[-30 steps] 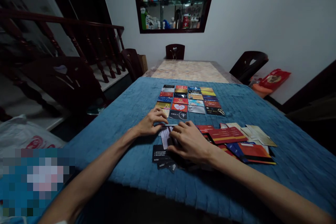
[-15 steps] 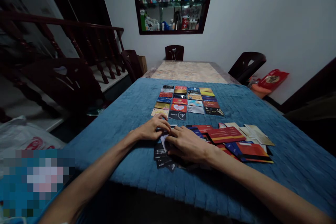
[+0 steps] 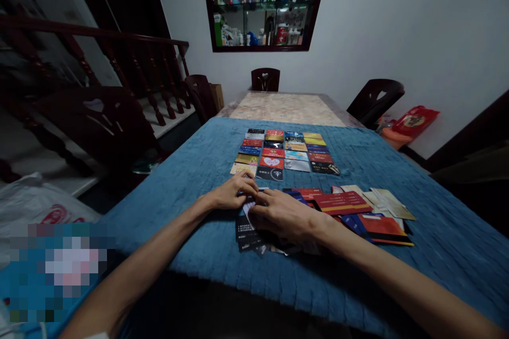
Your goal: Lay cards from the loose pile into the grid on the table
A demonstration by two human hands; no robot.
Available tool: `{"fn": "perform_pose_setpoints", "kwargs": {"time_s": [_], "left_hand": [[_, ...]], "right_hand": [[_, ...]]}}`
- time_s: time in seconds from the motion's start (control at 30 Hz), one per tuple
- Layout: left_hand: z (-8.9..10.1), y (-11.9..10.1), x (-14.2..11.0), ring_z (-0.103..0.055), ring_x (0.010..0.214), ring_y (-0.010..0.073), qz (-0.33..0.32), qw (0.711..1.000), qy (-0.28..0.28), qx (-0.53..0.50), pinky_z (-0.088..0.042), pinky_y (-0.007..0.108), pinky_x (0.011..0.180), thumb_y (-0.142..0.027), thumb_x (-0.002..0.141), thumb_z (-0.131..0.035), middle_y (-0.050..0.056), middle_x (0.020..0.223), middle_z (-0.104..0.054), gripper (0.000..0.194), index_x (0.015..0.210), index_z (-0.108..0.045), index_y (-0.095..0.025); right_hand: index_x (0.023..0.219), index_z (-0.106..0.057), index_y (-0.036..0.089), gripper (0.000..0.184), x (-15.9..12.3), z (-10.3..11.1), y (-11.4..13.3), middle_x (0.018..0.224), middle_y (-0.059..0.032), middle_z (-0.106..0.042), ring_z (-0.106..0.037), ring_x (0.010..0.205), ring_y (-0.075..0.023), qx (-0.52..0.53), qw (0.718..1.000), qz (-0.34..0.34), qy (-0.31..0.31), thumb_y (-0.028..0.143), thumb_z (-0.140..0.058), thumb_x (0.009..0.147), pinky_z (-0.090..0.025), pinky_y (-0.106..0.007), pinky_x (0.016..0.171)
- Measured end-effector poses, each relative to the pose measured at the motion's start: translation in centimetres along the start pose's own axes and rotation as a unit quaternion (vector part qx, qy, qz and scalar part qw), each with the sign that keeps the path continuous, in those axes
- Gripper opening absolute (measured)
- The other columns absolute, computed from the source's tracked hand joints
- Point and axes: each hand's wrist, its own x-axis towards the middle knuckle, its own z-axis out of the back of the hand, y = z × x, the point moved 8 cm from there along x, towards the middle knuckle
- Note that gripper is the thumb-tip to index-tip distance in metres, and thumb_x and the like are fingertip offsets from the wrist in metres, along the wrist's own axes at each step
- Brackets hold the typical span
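Note:
My left hand (image 3: pixel 234 192) is closed, its bent fingertips meeting my right hand's at the upper end of a pale card (image 3: pixel 248 213). Curled over the same card from the right is my right hand (image 3: pixel 282 214), closed, its fingers hiding much of the card. Below both hands lies a loose fan of dark cards (image 3: pixel 246 233) with white print, partly covered by the right hand. Just beyond, rows of overlapping colourful cards (image 3: pixel 272 162) lie in several columns. By the right forearm, a messy heap of red, blue and gold cards (image 3: pixel 344 203) spreads out.
A blue cloth (image 3: pixel 191 169) covers the near part of the table, whose patterned top (image 3: pixel 282 106) shows at the far end. Chairs (image 3: pixel 376 100) stand around it. At left are a plastic bag (image 3: pixel 35 204) and a wooden railing (image 3: pixel 99 37); a wall cabinet (image 3: pixel 262 10) is ahead.
Both hands stay almost in place over the pale card, with only a slight shift of the fingers. The view has moved a little; the laid-out cards look the same.

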Motion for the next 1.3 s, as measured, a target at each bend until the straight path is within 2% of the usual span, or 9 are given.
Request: {"fn": "perform_pose_setpoints", "kwargs": {"time_s": [0.1, 0.3, 0.53, 0.63, 0.73, 0.87, 1.03, 1.17, 1.3], "left_hand": [[-0.1, 0.0, 0.1, -0.055, 0.104, 0.0223, -0.006, 1.0, 0.0, -0.002, -0.046, 0.044, 0.101, 0.004, 0.064, -0.046, 0.004, 0.093, -0.074, 0.046, 0.085, -0.078, -0.022], [0.1, 0.2, 0.2, -0.056, 0.101, 0.0212, -0.004, 1.0, -0.003, -0.009, -0.047, 0.044, 0.1, 0.003, 0.063, -0.044, 0.004, 0.093, -0.075, 0.048, 0.085, -0.078, -0.022], [0.1, 0.2, 0.1, -0.057, 0.1, 0.0206, -0.013, 1.0, -0.008, -0.014, -0.047, 0.041, 0.099, 0.004, 0.062, -0.044, 0.004, 0.092, -0.075, 0.046, 0.082, -0.077, -0.021], [0.2, 0.1, 0.1, -0.056, 0.099, 0.0205, -0.026, 0.999, -0.013, -0.014, -0.047, 0.041, 0.099, 0.003, 0.064, -0.045, 0.004, 0.091, -0.075, 0.044, 0.082, -0.077, -0.02], [0.1, 0.2, 0.1, -0.056, 0.101, 0.0212, -0.02, 1.0, -0.011, -0.011, -0.046, 0.041, 0.099, 0.002, 0.067, -0.046, 0.005, 0.091, -0.074, 0.041, 0.081, -0.077, -0.021], [0.0, 0.5, 0.1, -0.055, 0.104, 0.0218, -0.003, 1.0, -0.005, -0.013, -0.046, 0.042, 0.1, 0.002, 0.066, -0.045, 0.005, 0.095, -0.075, 0.044, 0.084, -0.078, -0.022], [0.4, 0.4, 0.0, -0.055, 0.103, 0.0221, -0.019, 0.999, -0.03, -0.013, -0.046, 0.042, 0.1, 0.002, 0.063, -0.045, 0.005, 0.091, -0.075, 0.047, 0.09, -0.078, -0.02], [0.6, 0.6, 0.0, -0.055, 0.102, 0.0218, -0.017, 0.999, -0.048, -0.014, -0.047, 0.04, 0.098, 0.001, 0.065, -0.047, 0.005, 0.093, -0.075, 0.046, 0.093, -0.077, -0.02], [0.7, 0.5, 0.0, -0.055, 0.099, 0.0212, -0.037, 0.997, -0.06, -0.02, -0.047, 0.04, 0.097, 0.0, 0.066, -0.047, 0.005, 0.09, -0.075, 0.043, 0.091, -0.077, -0.018]], "right_hand": [[0.106, -0.064, 0.018, 0.02, 0.2, 0.1, 0.4, 0.122, -0.0112, -0.059, -0.057, 0.096, -0.0206, -0.036, 0.999, 0.01, -0.01, 0.032, -0.05, 0.098, -0.046, -0.036, 0.084], [0.102, -0.061, 0.013, 0.023, -0.2, 0.0, 2.0, 0.097, -0.0101, -0.065, -0.056, 0.09, -0.021, -0.116, 0.99, 0.077, 0.004, 0.018, -0.039, 0.101, -0.046, -0.035, 0.08], [0.102, -0.061, 0.013, 0.026, -0.3, -0.4, 2.6, 0.092, -0.0108, -0.065, -0.057, 0.084, -0.0199, -0.14, 0.985, 0.102, 0.009, 0.011, -0.035, 0.101, -0.044, -0.034, 0.072], [0.105, -0.062, 0.014, 0.027, -0.1, -0.2, 2.0, 0.095, -0.0093, -0.065, -0.056, 0.086, -0.0194, -0.114, 0.99, 0.081, 0.013, 0.018, -0.035, 0.102, -0.044, -0.034, 0.077], [0.12, -0.059, 0.018, 0.03, 0.1, 0.1, 1.4, 0.105, -0.0105, -0.064, -0.056, 0.094, -0.0213, -0.085, 0.995, 0.05, -0.004, 0.03, -0.038, 0.103, -0.043, -0.037, 0.083], [0.131, -0.055, 0.024, 0.046, -0.1, 0.1, 1.6, 0.122, -0.0147, -0.058, -0.052, 0.109, -0.0288, -0.063, 0.998, 0.023, -0.01, 0.054, -0.043, 0.098, -0.041, -0.045, 0.088], [0.131, -0.055, 0.02, 0.067, -0.5, -0.1, 2.5, 0.116, -0.0161, -0.06, -0.052, 0.105, -0.0314, -0.042, 0.999, -0.001, -0.003, 0.07, -0.041, 0.09, -0.04, -0.047, 0.088], [0.12, -0.061, 0.018, 0.046, -0.4, -0.1, 3.2, 0.112, -0.0139, -0.063, -0.055, 0.1, -0.0285, -0.053, 0.999, -0.001, 0.012, 0.054, -0.052, 0.093, -0.038, -0.044, 0.085], [0.099, -0.064, 0.016, 0.031, -0.1, 0.0, 3.9, 0.099, -0.01, -0.067, -0.056, 0.091, -0.0241, -0.068, 0.998, 0.013, 0.007, 0.043, -0.05, 0.097, -0.037, -0.04, 0.08]]}}
